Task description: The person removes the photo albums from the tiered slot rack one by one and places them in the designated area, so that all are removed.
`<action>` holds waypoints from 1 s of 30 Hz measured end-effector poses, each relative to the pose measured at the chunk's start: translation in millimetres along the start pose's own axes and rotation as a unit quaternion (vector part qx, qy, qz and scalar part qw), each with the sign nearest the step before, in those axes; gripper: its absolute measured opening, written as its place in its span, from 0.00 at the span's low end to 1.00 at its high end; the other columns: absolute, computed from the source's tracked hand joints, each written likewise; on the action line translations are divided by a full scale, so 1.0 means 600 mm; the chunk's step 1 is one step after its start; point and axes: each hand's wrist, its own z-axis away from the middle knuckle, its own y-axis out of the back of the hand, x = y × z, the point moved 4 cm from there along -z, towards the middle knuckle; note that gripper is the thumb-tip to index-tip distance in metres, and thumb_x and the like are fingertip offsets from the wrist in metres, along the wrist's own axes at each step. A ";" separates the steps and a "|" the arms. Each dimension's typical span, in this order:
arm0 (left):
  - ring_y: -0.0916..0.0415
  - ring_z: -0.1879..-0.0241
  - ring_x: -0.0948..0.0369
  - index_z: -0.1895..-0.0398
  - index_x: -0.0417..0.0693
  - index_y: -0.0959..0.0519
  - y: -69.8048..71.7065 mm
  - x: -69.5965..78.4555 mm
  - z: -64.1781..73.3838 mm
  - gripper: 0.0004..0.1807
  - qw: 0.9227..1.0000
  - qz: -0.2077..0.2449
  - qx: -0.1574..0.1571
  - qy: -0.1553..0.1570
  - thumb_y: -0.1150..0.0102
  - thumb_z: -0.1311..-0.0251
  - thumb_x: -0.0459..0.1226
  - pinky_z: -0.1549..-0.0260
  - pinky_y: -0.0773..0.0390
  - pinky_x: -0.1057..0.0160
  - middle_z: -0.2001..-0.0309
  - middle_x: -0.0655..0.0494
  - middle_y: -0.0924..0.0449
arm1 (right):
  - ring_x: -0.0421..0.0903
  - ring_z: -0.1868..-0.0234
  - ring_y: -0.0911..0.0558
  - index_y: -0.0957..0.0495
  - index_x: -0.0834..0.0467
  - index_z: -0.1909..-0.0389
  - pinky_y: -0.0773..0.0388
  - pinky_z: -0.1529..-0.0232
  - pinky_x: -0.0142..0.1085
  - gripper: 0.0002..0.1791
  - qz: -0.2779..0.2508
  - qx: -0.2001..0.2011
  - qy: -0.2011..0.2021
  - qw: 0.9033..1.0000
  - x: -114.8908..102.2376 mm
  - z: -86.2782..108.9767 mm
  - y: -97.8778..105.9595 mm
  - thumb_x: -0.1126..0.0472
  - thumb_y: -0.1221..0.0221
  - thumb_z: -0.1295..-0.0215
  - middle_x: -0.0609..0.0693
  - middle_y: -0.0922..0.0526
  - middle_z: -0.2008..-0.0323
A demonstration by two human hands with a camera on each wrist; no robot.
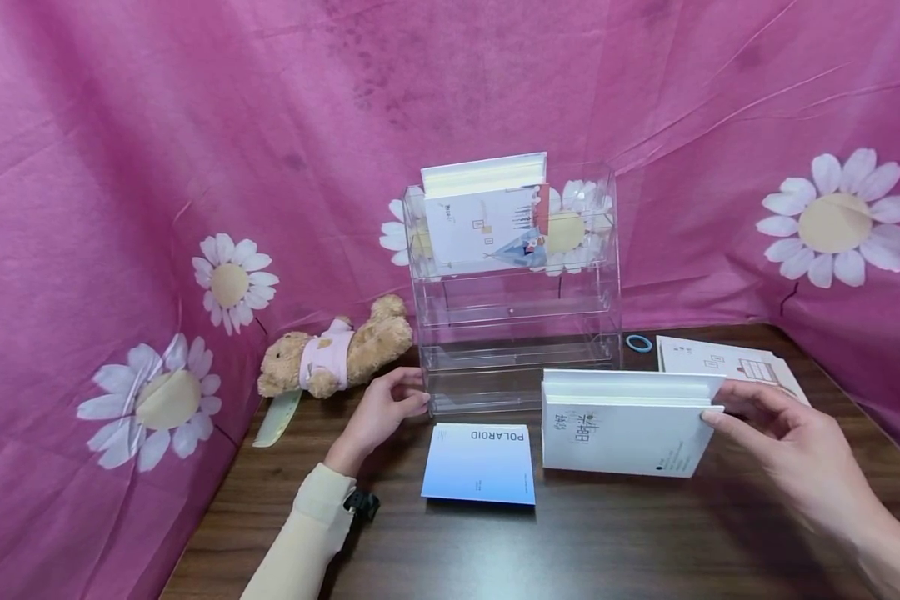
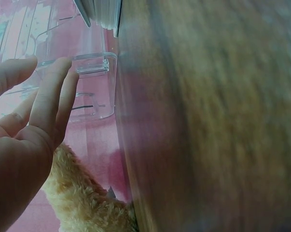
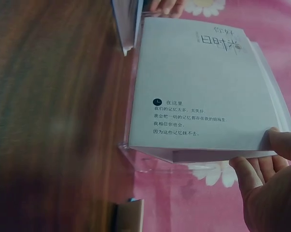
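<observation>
In the head view my right hand (image 1: 802, 450) pinches the right edge of a thick white photo album (image 1: 622, 437), thumb on the front cover. The album is upright, with dark lettering on its cover, in front of the clear acrylic rack (image 1: 517, 400). In the right wrist view the cover of this white album (image 3: 198, 87) fills the middle, held at its edge by my thumb and fingers. My left hand (image 1: 382, 412) is at the rack's lower left corner, fingers loosely bent and holding nothing; whether they touch the rack I cannot tell. Beside the white album is a blue album (image 1: 478, 467) marked POLAROID.
Another white album (image 1: 487, 229) with a tent picture leans in the rack's top tier. A teddy bear (image 1: 337, 350) lies left of the rack, over a pale green strip (image 1: 277, 419). Right of the rack are a blue ring (image 1: 638, 342) and a white album (image 1: 727, 362).
</observation>
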 end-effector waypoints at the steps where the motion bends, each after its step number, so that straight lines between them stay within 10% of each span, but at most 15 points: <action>1: 0.11 0.44 0.49 0.27 0.31 0.23 0.000 0.001 0.000 0.26 1.000 -0.001 0.001 0.000 0.33 0.26 0.24 0.48 0.05 0.63 0.37 0.29 0.17 | 0.33 0.70 0.24 0.11 0.42 0.44 0.29 0.72 0.29 0.20 0.004 0.000 0.000 1.000 0.003 0.004 0.001 0.66 0.24 0.31 0.15 0.15 0.57; 30: 0.12 0.45 0.52 0.26 0.32 0.24 0.003 -0.001 -0.001 0.26 1.000 -0.010 -0.004 -0.004 0.33 0.26 0.25 0.48 0.05 0.63 0.36 0.30 0.18 | 0.33 0.66 0.22 0.12 0.50 0.42 0.29 0.68 0.29 0.17 0.028 -0.048 -0.027 0.998 0.063 0.056 -0.005 0.65 0.26 0.28 0.19 0.12 0.58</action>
